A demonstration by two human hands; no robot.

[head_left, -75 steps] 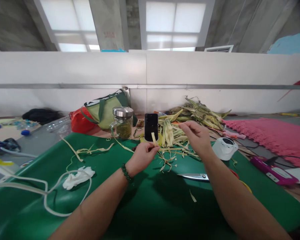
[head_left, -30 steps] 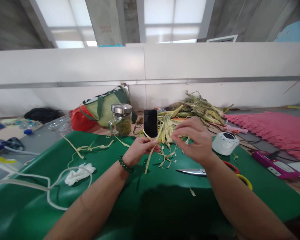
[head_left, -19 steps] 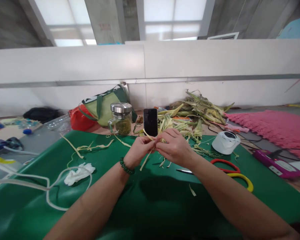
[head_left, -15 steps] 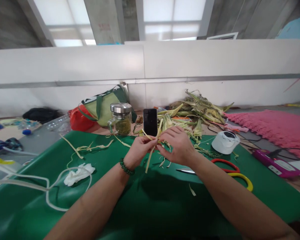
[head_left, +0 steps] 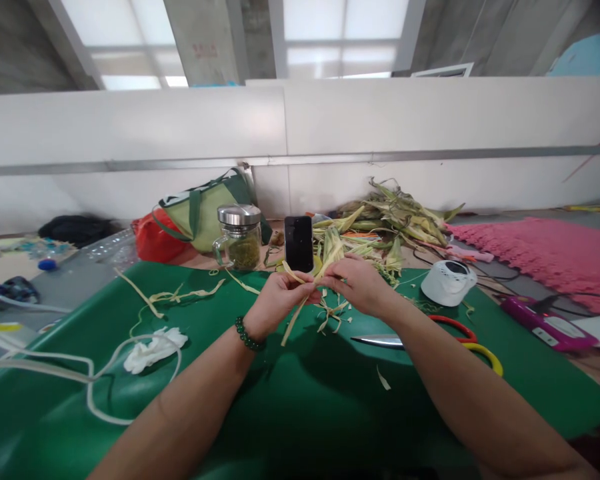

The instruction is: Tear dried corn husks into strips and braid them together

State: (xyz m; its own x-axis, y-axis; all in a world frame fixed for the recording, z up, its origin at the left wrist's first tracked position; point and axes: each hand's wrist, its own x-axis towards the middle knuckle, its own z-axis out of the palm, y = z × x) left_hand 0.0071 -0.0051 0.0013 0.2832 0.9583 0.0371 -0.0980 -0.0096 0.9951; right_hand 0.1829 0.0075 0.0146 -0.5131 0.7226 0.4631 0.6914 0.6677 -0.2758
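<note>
Pale yellow corn husk strips point(head_left: 293, 321) cross between my two hands above a green mat. My left hand point(head_left: 279, 299), with a green bead bracelet point(head_left: 249, 335) at its wrist, pinches them where they cross. From the right, my right hand point(head_left: 361, 285) grips the strips with thumb and forefinger, close to the left fingertips. One strip hangs down below the left hand, and another sticks up to its left. The exact crossing is partly hidden by my fingers. Scraps of husk point(head_left: 333, 313) lie on the mat just beneath the right hand.
Scissors point(head_left: 380, 341) with red and yellow handles lie under my right forearm. A phone point(head_left: 299, 244) stands upright behind my hands, beside a glass jar point(head_left: 240, 240). A husk pile point(head_left: 400, 213) sits at the back. White tissue point(head_left: 156, 350) and a white cable point(head_left: 91, 393) lie left.
My right hand's spread fingers have drawn together into a pinch on the strips. The upper strip now leans to the right, and the husk scraps beneath show more clearly.
</note>
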